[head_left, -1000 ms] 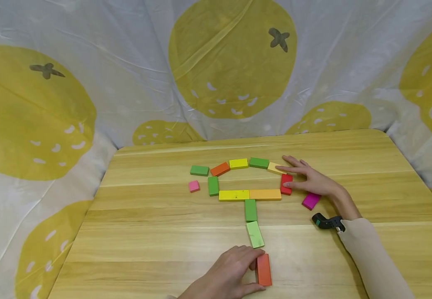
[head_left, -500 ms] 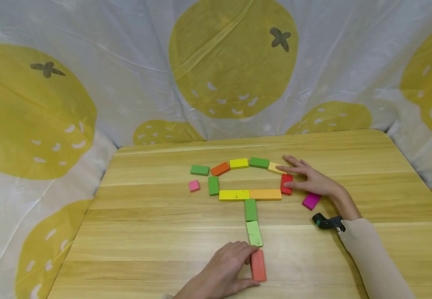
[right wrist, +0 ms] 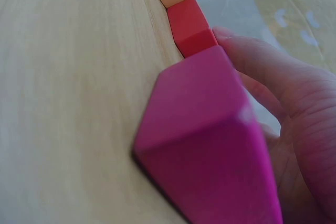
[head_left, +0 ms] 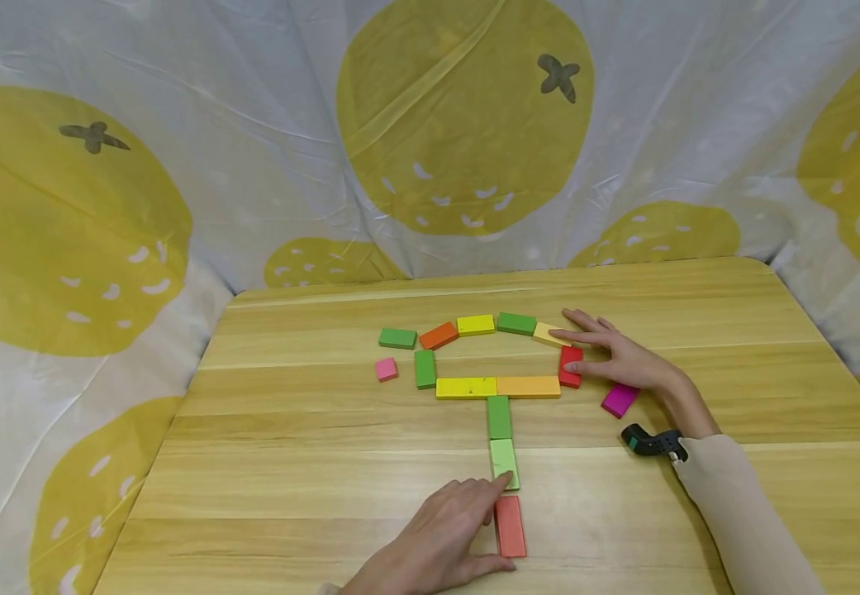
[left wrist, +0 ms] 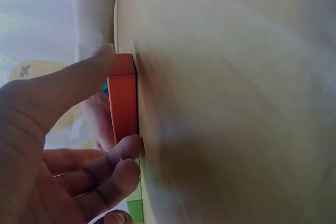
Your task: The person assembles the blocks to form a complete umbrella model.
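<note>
My left hand [head_left: 448, 533] is at the table's front, its index fingertip on the lower end of a light green block [head_left: 504, 459]. Its thumb lies by the near end of a coral-red block [left wrist: 124, 106], other fingertips beside the block's far end. A small gap separates these two blocks. Above them, a green block [head_left: 500, 417] meets a row of a yellow block [head_left: 465, 388] and an orange block [head_left: 528, 387]. With fingers spread, my right hand [head_left: 623, 359] rests at a cream block [head_left: 546, 333] and a red block [right wrist: 190, 24].
A magenta block [right wrist: 194, 108] lies under the right wrist's edge. An arch continues with green [head_left: 516, 323], yellow [head_left: 476, 325], orange [head_left: 439, 335] and green [head_left: 425, 369] blocks. Farther left are another green block [head_left: 397, 338] and a pink cube [head_left: 386, 369]. A black strap [head_left: 653, 441] is at the right wrist.
The coral-red block has slid left and slightly up with my left hand. My left index finger has moved from its far end onto the light green block, which stands straighter. My right hand stays still.
</note>
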### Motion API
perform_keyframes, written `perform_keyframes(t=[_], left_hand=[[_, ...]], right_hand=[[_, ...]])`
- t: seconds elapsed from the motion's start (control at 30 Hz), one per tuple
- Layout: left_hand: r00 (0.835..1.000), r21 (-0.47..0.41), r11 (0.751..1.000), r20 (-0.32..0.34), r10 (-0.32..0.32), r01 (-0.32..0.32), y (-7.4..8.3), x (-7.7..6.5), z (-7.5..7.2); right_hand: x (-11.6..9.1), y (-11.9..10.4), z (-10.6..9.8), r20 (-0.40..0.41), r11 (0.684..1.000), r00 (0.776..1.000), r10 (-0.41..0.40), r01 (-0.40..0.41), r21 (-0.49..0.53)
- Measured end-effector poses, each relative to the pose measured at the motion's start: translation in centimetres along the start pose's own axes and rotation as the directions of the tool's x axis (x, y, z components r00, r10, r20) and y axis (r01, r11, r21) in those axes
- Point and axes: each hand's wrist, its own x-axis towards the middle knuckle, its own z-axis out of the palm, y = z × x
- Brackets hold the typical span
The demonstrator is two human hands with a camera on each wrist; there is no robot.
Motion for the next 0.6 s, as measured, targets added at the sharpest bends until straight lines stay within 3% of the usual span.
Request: perform_keyframes(t=[0.17, 0.6], left_hand=[[0.999, 0.092, 0.995, 0.018, 0.028, -0.029, -0.11, -0.07, -0.09], [0.999, 0.135, 0.99, 0.014, 0.03, -0.031, -0.51, 0.09, -0.55]], right_hand=[[0.04, 0.01, -0.03, 0.004, 1.0, 1.0, 0.006, -0.006, -0.001], [0.05, 0.18, -0.11, 0.019, 1.0, 1.0, 0.025, -0.026, 0.011]])
